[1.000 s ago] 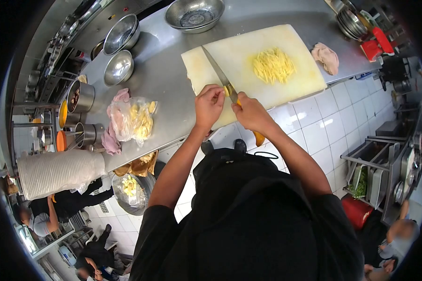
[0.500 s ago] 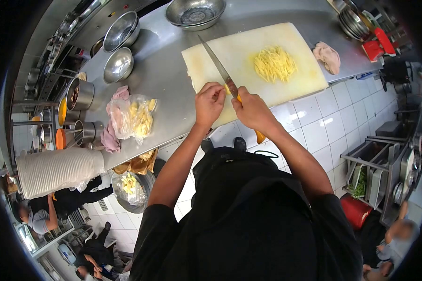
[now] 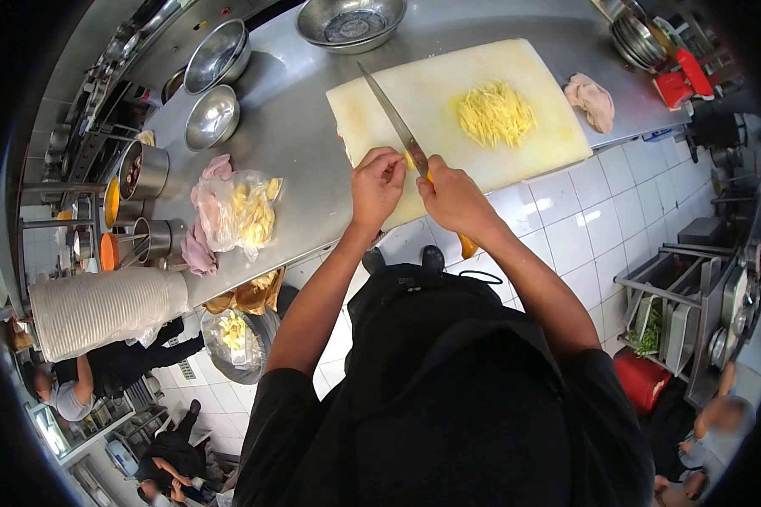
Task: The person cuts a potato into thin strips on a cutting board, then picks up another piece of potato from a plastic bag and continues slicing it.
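Observation:
My right hand [image 3: 452, 196] grips the yellow handle of a long kitchen knife [image 3: 391, 111], its blade slanting up and left over the white cutting board [image 3: 448, 72]. Beside the blade my left hand [image 3: 378, 186] is closed, fingertips bent around a small yellow piece [image 3: 410, 160] that looks like ginger; most of it is hidden. Further right on the board lies a heap of thin yellow shreds [image 3: 496, 114]. A clear plastic bag [image 3: 249, 211] of peeled yellow chunks rests on the steel counter to the left.
Metal bowls [image 3: 212, 118] and a wide basin [image 3: 351, 24] stand at the back. A pink cloth [image 3: 590, 101] lies right of the board. Stacked white containers [image 3: 110, 311] and steel pots [image 3: 144, 169] are at left. Co-workers [image 3: 173, 460] are in the background.
Both hands and the knife look nearly unmoved. A co-worker at the lower left has shifted an arm slightly.

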Available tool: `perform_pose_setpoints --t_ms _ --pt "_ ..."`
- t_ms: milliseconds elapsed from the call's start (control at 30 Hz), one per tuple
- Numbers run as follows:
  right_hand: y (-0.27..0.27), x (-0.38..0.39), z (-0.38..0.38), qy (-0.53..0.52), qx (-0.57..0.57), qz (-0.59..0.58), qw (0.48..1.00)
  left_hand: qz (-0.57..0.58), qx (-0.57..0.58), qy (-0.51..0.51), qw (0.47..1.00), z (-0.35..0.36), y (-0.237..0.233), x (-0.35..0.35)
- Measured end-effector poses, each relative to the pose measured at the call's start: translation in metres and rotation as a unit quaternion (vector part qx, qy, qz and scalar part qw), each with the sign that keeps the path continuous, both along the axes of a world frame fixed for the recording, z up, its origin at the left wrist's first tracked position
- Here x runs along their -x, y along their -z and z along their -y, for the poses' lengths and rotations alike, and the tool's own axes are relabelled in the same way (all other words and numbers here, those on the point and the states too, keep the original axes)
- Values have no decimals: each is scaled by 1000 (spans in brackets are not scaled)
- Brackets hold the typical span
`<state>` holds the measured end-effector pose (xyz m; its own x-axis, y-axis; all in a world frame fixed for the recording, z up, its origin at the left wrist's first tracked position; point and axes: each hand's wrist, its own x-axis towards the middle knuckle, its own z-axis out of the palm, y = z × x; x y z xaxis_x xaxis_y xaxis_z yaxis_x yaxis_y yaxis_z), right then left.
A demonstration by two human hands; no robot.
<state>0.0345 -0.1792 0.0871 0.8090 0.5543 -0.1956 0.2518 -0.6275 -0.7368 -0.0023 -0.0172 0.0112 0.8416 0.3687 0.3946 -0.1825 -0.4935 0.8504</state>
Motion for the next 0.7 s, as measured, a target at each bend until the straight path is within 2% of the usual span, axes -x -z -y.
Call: perform_pose_setpoints --t_ms 133,233,433,700 --pt "30 0 -2 -11 10 19 1000 11 1 -1 1000 0 3 -4" --pt "12 -4 2 -9 12 -58 998 4 -6 0 1000 0 0 -1" --pt "-6 1 1 -2 12 1 1000 9 -5 0 1000 -1 3 -1" --pt "-7 2 -1 -9 21 12 1000 5 -1 2 1000 -1 2 -1"
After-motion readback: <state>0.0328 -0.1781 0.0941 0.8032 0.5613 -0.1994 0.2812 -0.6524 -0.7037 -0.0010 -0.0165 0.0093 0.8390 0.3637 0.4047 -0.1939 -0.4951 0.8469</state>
